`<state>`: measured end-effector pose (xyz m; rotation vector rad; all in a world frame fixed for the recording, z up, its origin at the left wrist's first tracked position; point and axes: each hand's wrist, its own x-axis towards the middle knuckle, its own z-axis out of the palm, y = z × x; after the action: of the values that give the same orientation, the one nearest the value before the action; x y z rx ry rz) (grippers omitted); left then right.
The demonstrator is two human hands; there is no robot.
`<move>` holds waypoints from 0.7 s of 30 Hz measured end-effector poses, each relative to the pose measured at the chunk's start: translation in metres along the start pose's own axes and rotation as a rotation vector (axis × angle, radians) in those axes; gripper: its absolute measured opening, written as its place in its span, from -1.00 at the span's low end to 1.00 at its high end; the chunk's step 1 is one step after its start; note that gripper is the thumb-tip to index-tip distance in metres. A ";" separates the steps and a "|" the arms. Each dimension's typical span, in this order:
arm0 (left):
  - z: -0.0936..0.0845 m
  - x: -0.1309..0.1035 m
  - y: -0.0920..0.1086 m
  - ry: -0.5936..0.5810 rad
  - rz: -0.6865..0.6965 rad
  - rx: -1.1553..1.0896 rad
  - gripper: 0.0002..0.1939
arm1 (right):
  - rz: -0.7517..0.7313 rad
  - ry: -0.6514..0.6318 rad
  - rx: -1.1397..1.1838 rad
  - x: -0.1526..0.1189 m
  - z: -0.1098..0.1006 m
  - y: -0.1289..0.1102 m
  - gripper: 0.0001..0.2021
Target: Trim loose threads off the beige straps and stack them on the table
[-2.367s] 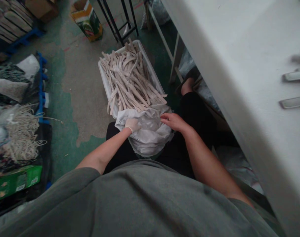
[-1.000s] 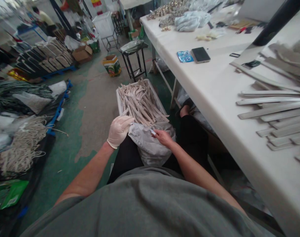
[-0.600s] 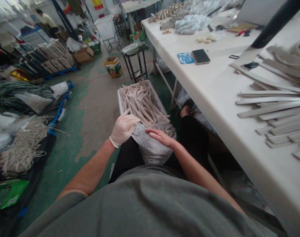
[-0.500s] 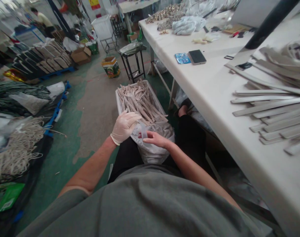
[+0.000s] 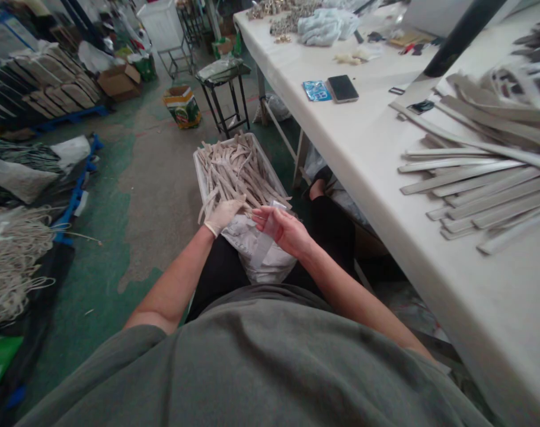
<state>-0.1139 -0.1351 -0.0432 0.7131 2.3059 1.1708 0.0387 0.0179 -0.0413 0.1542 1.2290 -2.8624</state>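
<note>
The person is sitting beside a long white table (image 5: 385,196), and both hands are working over a grey plastic bag (image 5: 252,252) that is lying on the lap. The right hand (image 5: 285,228), which is bare, is closing its fingers on a pale translucent strip (image 5: 263,246); the strip is hanging down from the hand over the bag, toward 7 o'clock. The left hand (image 5: 223,212), wearing a white glove, is at about 9 o'clock from the right hand, just beside it. Its fingers are stretching flat and a little apart toward the near end of the white crate (image 5: 198,172), where beige strips (image 5: 238,172) are lying in a loose heap; whether it is touching one of them I cannot tell. The crate is standing on the floor at 12 o'clock from the bag, touching it. To my judgement, the step in hand is the taking of one strip out of the bag. The next move is probably calling for the gloved hand to take the free end, so the strip is not slipping back. On the table, at 3 o'clock, grey flat bars (image 5: 474,184) are lying in rows, and a phone (image 5: 343,88) is lying further away.
</note>
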 end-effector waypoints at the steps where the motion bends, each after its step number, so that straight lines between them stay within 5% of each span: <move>1: 0.016 -0.013 -0.001 -0.121 -0.033 -0.185 -0.28 | -0.033 0.045 0.016 0.004 0.000 -0.005 -0.74; 4: 0.060 -0.052 0.003 -0.331 -0.067 -0.548 -0.30 | -0.040 0.117 0.011 0.014 -0.004 -0.016 -0.78; 7: 0.082 -0.077 0.010 -0.285 -0.114 -0.628 -0.40 | -0.016 0.178 -0.013 0.022 -0.009 -0.021 -0.79; 11: 0.079 -0.085 0.009 -0.240 -0.151 -0.610 -0.47 | -0.038 0.265 -0.028 0.026 -0.019 -0.029 -0.79; 16: 0.073 -0.082 0.006 -0.371 -0.157 -0.519 -0.52 | -0.027 0.284 -0.056 0.032 -0.030 -0.036 -0.77; 21: 0.073 -0.077 0.023 -0.477 -0.170 -0.219 -0.57 | 0.001 0.255 -0.145 0.031 -0.017 -0.033 -0.74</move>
<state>-0.0059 -0.1287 -0.0510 0.6202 1.7751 1.0235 0.0075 0.0537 -0.0319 0.5292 1.4695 -2.8056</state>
